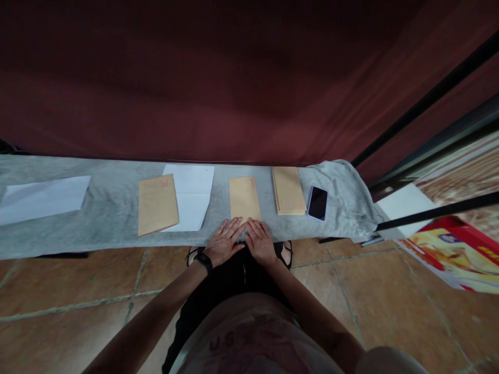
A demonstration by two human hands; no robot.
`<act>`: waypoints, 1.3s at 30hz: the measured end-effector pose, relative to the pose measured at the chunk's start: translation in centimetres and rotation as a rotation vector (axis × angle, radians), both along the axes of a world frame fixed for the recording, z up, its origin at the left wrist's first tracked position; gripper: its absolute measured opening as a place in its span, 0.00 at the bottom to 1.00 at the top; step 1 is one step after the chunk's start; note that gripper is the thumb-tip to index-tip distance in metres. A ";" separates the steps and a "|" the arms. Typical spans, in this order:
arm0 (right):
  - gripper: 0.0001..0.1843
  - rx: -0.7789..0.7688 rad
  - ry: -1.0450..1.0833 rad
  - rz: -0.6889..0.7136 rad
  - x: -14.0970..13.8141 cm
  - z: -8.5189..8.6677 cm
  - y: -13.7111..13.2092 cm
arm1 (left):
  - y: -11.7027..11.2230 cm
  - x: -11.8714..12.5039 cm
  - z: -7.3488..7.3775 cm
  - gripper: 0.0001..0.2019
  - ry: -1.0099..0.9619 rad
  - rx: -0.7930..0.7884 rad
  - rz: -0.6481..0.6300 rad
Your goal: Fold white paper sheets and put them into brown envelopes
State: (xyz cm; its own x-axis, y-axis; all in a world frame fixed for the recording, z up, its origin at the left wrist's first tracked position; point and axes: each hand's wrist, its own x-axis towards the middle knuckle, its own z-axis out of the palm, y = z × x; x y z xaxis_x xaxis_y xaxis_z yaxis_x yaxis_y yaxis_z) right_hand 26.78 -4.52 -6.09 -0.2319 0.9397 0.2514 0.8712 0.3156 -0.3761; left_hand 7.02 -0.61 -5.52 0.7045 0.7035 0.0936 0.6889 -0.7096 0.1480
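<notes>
A tan paper envelope (245,196) with small red print in its far right corner lies flat on the grey cloth, right in front of me. My left hand (225,243) rests on its near left corner, fingers stretched out, a dark band on the wrist. On the near right edge lies my right hand (260,242), its fingers also extended. Both hands lie flat and the fingertips almost meet. The near edge of the envelope is hidden under them. To the left, another stack of tan envelopes (157,205) partly covers a creased white sheet (194,196).
A pile of tan envelopes (289,191) and a phone (317,203) lie to the right. White paper (44,197) is at the far left. The narrow cloth-covered surface (113,208) runs along a dark red curtain (218,93). A red and yellow box (456,252) stands at right, past black bars.
</notes>
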 end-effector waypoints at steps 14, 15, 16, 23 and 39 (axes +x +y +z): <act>0.28 -0.034 0.005 -0.138 0.8 -0.1 -0.6 | -1.3 -1.0 -0.4 0.33 0.001 0.017 0.087; 0.28 -0.036 0.007 -0.148 0.8 0.0 -0.7 | -1.4 -0.9 -0.4 0.33 -0.002 0.017 0.095; 0.28 -0.039 0.008 -0.161 0.7 0.0 -0.7 | -1.4 -0.9 -0.4 0.33 -0.004 0.017 0.100; 0.29 -0.045 -0.018 -0.112 -1.3 0.2 -0.6 | -2.1 0.2 -0.1 0.33 -0.001 0.031 0.158; 0.25 -0.005 0.051 -0.238 2.2 0.0 -0.5 | -2.9 1.0 0.5 0.31 -0.035 0.071 0.255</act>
